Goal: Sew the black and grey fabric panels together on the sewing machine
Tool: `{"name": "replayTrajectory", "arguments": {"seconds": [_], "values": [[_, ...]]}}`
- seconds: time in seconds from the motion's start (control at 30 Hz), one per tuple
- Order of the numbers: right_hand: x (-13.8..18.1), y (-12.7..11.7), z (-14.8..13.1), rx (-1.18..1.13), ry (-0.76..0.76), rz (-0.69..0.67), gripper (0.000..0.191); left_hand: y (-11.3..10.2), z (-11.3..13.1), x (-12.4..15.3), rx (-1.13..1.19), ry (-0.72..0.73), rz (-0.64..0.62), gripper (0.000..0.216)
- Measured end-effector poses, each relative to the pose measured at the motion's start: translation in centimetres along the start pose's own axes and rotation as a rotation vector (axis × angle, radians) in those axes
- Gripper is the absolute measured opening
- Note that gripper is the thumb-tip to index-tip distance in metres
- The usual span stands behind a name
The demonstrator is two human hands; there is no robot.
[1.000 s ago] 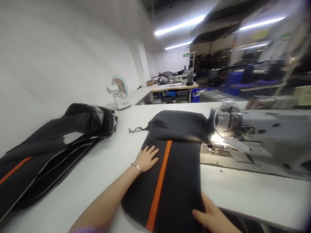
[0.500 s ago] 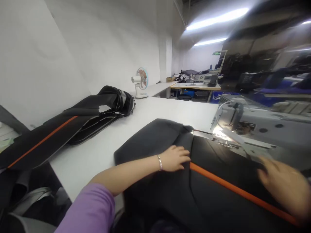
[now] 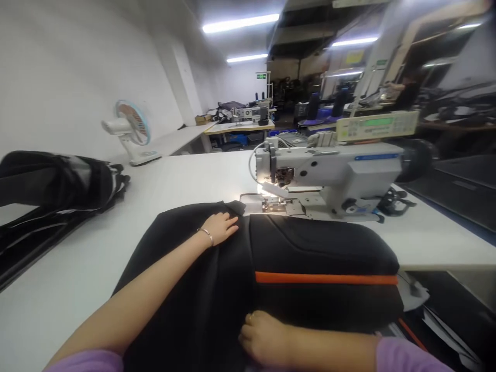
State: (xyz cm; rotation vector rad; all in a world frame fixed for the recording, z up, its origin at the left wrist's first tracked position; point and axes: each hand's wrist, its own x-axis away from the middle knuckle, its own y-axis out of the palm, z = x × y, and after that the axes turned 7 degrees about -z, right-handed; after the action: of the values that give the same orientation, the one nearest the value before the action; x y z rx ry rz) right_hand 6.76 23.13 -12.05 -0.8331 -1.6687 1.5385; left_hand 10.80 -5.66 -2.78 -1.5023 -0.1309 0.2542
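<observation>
A large black padded cover point(image 3: 321, 245) with an orange stripe point(image 3: 325, 278) lies across the worktable, its far edge close to the needle area of a grey sewing machine point(image 3: 333, 170). My left hand point(image 3: 220, 227), a bracelet at its wrist, rests on the cover left of a seam. Its fingers are stretched out over the fabric, just short of a small raised flap. Nearer to me, my right hand point(image 3: 263, 336) has its fingers curled into the cover's black fabric below the stripe. The fingertips are partly hidden. The machine's lamp lights the presser-foot area.
More black padded pieces point(image 3: 77, 181) lie on the table's left side. A small fan point(image 3: 134, 126) stands by the wall. Behind the machine's arm is a control panel point(image 3: 377, 124). Below the table's right edge are dark pieces point(image 3: 445, 315). Another sewing station point(image 3: 248, 116) stands farther back.
My view has turned right, showing the whole machine. My right hand has moved left and nearer to me, its fingers now curled in the cover. The cover's orange stripe now lies nearly level.
</observation>
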Motion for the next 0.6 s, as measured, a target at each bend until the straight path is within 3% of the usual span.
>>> {"name": "replayTrajectory", "arguments": {"seconds": [0.07, 0.13, 0.2, 0.27, 0.4, 0.43, 0.5, 0.6], "values": [[1.3, 0.8, 0.6, -0.011, 0.085, -0.047, 0.011, 0.4, 0.8, -2.2, 0.022, 0.098, 0.057, 0.036], [2.6, 0.0, 0.7, -0.038, 0.138, -0.117, 0.01, 1.1, 2.0, -4.1, 0.059, 0.158, 0.127, 0.026], [3.2, -2.6, 1.0, -0.136, 0.131, -0.193, 0.007, 1.9, 3.3, -5.6, 0.101, 0.173, 0.185, 0.021], [2.9, -6.5, 2.7, -0.241, 0.114, -0.162, 0.013, 2.6, 4.2, -6.9, 0.136, 0.168, 0.224, 0.018], [1.7, -12.7, 10.9, 0.005, 0.516, 0.265, 0.024, 3.3, 4.4, -8.6, 0.185, 0.158, 0.236, 0.015], [1.6, -13.1, 13.2, 0.036, 0.66, 0.291, 0.031, 3.4, 4.2, -8.9, 0.198, 0.154, 0.23, 0.015], [1.8, -12.9, 17.0, 0.025, 0.785, 0.245, 0.035, 3.5, 3.9, -9.4, 0.22, 0.139, 0.222, 0.016], [2.2, -11.5, 19.8, -0.022, 0.786, 0.202, 0.031, 3.8, 3.5, -10.2, 0.248, 0.103, 0.223, 0.019]]}}
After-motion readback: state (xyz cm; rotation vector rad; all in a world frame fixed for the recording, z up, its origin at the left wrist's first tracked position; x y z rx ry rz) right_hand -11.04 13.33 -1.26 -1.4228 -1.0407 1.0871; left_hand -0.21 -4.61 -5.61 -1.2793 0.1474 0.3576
